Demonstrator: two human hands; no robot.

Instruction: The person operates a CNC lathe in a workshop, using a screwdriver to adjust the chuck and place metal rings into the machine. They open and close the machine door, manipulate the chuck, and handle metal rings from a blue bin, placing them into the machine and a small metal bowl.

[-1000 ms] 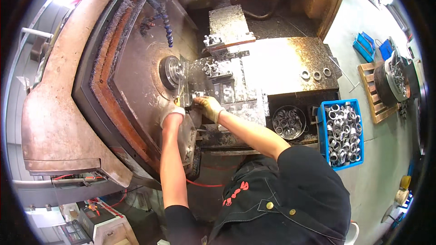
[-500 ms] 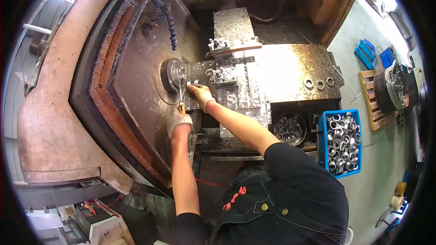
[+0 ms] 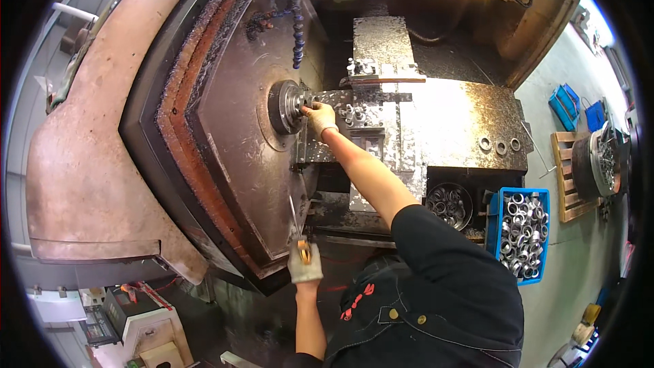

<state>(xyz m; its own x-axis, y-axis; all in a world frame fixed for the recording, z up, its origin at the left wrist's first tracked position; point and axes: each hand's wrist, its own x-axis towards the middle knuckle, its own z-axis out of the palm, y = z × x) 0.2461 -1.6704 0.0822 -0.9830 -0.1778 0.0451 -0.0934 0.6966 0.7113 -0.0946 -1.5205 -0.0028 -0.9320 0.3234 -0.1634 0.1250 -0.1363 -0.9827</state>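
My left hand [image 3: 304, 266], in a pale work glove, has closed round the orange handle of an air blow gun [image 3: 304, 251]. Its long thin metal nozzle points up, away from me, below the chuck. At the round metal chuck [image 3: 281, 107] of the lathe, my gloved right hand [image 3: 320, 120] reaches out with bent fingers. The fingertips pinch a small metal ring [image 3: 304, 103] against the chuck's face; they partly cover it. A tool post [image 3: 357, 117] stands just right of that hand.
Three metal rings [image 3: 501, 146] lie on the flat machine bed. A blue crate [image 3: 547, 232] full of rings stands at the right, beside a round pan [image 3: 469, 208] of rings. A blue segmented coolant hose [image 3: 298, 41] hangs above the chuck. Machine guard walls [image 3: 231, 123] rise at the left.
My left hand has drawn back toward me with the blow gun, away from the chuck. My right hand has moved up to the chuck's face. The whole view has shifted slightly.
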